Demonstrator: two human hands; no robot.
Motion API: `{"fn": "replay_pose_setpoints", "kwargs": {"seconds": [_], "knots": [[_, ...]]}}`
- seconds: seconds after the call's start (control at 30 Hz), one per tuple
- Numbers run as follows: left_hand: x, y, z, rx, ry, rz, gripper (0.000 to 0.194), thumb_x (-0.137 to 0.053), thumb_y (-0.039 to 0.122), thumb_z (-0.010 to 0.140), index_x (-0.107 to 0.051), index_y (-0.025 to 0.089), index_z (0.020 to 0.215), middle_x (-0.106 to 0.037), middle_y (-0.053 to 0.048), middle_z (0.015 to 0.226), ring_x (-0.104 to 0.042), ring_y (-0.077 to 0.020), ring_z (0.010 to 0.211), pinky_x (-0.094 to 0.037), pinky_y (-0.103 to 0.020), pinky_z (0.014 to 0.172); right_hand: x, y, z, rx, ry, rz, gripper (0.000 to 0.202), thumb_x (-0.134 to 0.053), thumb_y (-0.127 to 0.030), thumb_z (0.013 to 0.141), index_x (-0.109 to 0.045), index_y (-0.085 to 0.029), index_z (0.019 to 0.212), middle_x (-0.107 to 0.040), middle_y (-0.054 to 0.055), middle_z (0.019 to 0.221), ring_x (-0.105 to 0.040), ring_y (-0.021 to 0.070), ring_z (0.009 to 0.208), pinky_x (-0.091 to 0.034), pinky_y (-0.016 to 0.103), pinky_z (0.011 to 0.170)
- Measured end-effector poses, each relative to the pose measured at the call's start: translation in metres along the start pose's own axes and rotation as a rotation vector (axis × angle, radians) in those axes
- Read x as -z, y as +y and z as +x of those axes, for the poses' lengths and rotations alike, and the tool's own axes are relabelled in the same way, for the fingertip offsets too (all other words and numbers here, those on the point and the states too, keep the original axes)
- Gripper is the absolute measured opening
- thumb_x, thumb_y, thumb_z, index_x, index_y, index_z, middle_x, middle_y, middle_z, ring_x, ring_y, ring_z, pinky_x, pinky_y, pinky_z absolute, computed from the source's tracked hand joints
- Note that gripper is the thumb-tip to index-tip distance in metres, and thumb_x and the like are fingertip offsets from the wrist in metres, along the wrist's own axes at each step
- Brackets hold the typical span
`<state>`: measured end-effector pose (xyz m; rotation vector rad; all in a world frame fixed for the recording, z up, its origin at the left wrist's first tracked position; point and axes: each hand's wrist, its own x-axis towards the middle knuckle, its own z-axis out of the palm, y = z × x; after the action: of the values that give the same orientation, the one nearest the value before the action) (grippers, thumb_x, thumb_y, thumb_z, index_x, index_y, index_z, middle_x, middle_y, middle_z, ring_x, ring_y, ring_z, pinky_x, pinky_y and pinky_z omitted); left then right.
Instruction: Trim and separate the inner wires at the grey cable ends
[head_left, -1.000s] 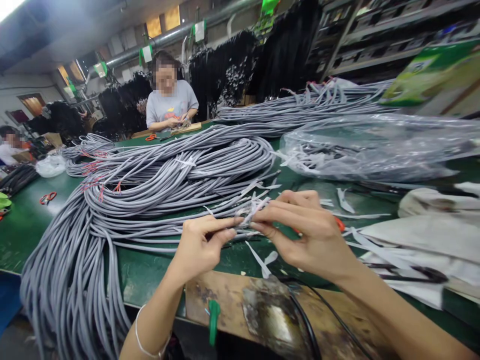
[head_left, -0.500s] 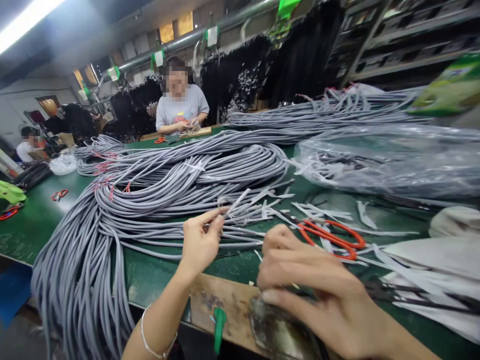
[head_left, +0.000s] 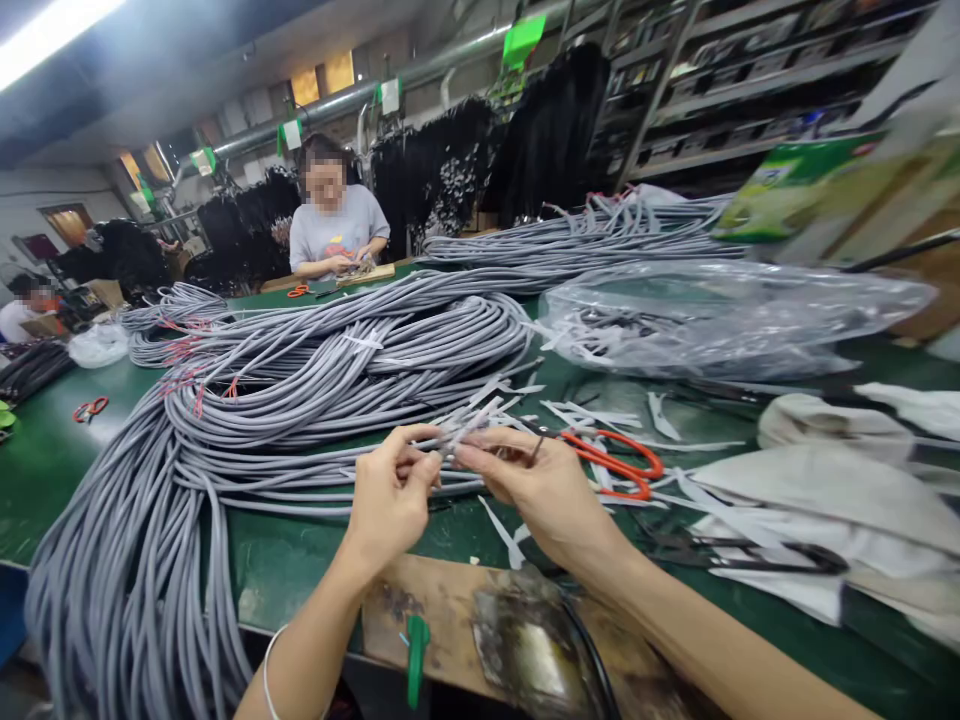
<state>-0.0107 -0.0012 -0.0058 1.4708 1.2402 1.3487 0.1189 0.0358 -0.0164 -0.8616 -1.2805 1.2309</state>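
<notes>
Fingertips (head_left: 428, 467) around pale cable end (head_left: 450, 441)

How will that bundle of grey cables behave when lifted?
The grey cables will probably flex without kinking, judging by their rounded loops. So many together look heavy, and they might slide, since some hang over the table edge.

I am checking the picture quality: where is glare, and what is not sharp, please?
Head view: the ceiling lamp glares and the stained plate shines; also head view: the green packet looks smeared, and detail between the left hand and right hand is unclear.
</notes>
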Motion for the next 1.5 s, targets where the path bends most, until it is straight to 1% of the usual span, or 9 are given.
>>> {"fn": "replay_pose_setpoints", "kwargs": {"seconds": [0.17,0.27,0.43,0.5,0.63,0.77,0.87,1.23,1.5], "knots": [[-0.006,-0.008,0.002,0.063,0.076,0.060,0.020,-0.051,0.023,0.079,-0.064,0.011,0.087,-0.047,0.002,0.053,-0.038,-0.0075,0.047,-0.029,-0.018,0.045,-0.002,0.010,-0.003,0.108,0.026,0.037,0.019,-0.074,-0.035,0.060,-0.064,-0.018,0.063,-0.053,-0.001,0.052,-0.048,0.0119,0.048,-0.034,0.023,0.037],[-0.006,-0.013,0.006,0.106,0.118,0.044,0.018,-0.050,0.023,0.079,-0.062,0.011,0.084,-0.046,0.003,0.052,-0.038,-0.0076,0.047,-0.029,-0.018,0.045,0.000,0.004,-0.005,0.176,-0.094,0.002,0.015,-0.073,-0.031,0.065,-0.064,-0.019,0.065,-0.053,-0.002,0.053,-0.047,0.0100,0.045,-0.035,0.021,0.038],[-0.001,-0.016,0.012,0.166,0.295,0.002,0.014,-0.047,0.023,0.082,-0.057,0.013,0.082,-0.045,0.005,0.052,-0.036,-0.0061,0.043,-0.026,-0.017,0.043,0.010,-0.020,-0.017,0.546,-0.412,-0.058,0.021,-0.063,-0.036,0.079,-0.062,-0.022,0.064,-0.055,-0.002,0.052,-0.050,0.0101,0.047,-0.040,0.020,0.041],[0.001,-0.016,0.012,0.166,0.299,-0.045,0.012,-0.047,0.023,0.083,-0.055,0.014,0.083,-0.044,0.005,0.052,-0.034,-0.0053,0.042,-0.025,-0.016,0.042,0.012,-0.022,-0.021,0.623,-0.320,-0.167,0.016,-0.062,-0.034,0.080,-0.061,-0.023,0.068,-0.055,-0.002,0.052,-0.049,0.0097,0.044,-0.038,0.020,0.038],[0.001,-0.014,0.008,0.083,0.164,-0.185,0.016,-0.050,0.028,0.082,-0.053,0.014,0.089,-0.045,0.006,0.054,-0.033,-0.0041,0.041,-0.025,-0.016,0.042,0.005,-0.011,-0.019,0.729,0.037,-0.591,0.014,-0.064,-0.021,0.078,-0.054,-0.021,0.068,-0.045,-0.006,0.048,-0.038,0.0066,0.037,-0.029,0.020,0.033],[-0.001,-0.009,0.003,0.048,0.076,-0.229,0.023,-0.054,0.034,0.081,-0.050,0.015,0.092,-0.045,0.007,0.054,-0.032,-0.0036,0.041,-0.025,-0.015,0.041,-0.001,-0.002,-0.014,1.005,0.123,-0.882,0.001,-0.059,-0.018,0.082,-0.058,-0.017,0.083,-0.053,-0.003,0.054,-0.048,0.0073,0.042,-0.034,0.020,0.038],[-0.001,-0.007,0.002,0.040,0.025,-0.172,0.024,-0.054,0.035,0.081,-0.050,0.015,0.094,-0.046,0.006,0.055,-0.034,-0.0042,0.042,-0.027,-0.015,0.042,-0.001,-0.003,-0.013,1.089,0.191,-0.991,0.009,-0.058,-0.022,0.084,-0.059,-0.015,0.088,-0.061,0.001,0.060,-0.055,0.0088,0.047,-0.039,0.020,0.043],[-0.003,-0.005,-0.001,0.004,-0.063,0.003,0.014,-0.050,0.026,0.084,-0.052,0.015,0.093,-0.046,0.005,0.057,-0.037,-0.0053,0.046,-0.028,-0.015,0.044,0.002,0.000,-0.007,1.000,0.200,-0.939,0.014,-0.051,-0.014,0.081,-0.062,-0.014,0.071,-0.060,0.000,0.053,-0.053,0.0089,0.042,-0.040,0.020,0.041],[0.000,-0.005,0.000,0.041,-0.086,-0.032,0.019,-0.050,0.029,0.084,-0.054,0.015,0.096,-0.043,0.006,0.055,-0.034,-0.0052,0.043,-0.026,-0.015,0.041,0.004,-0.003,-0.006,0.506,0.079,-0.605,0.012,-0.052,-0.019,0.069,-0.062,-0.017,0.062,-0.049,-0.003,0.043,-0.040,0.0066,0.034,-0.032,0.019,0.034]]}}
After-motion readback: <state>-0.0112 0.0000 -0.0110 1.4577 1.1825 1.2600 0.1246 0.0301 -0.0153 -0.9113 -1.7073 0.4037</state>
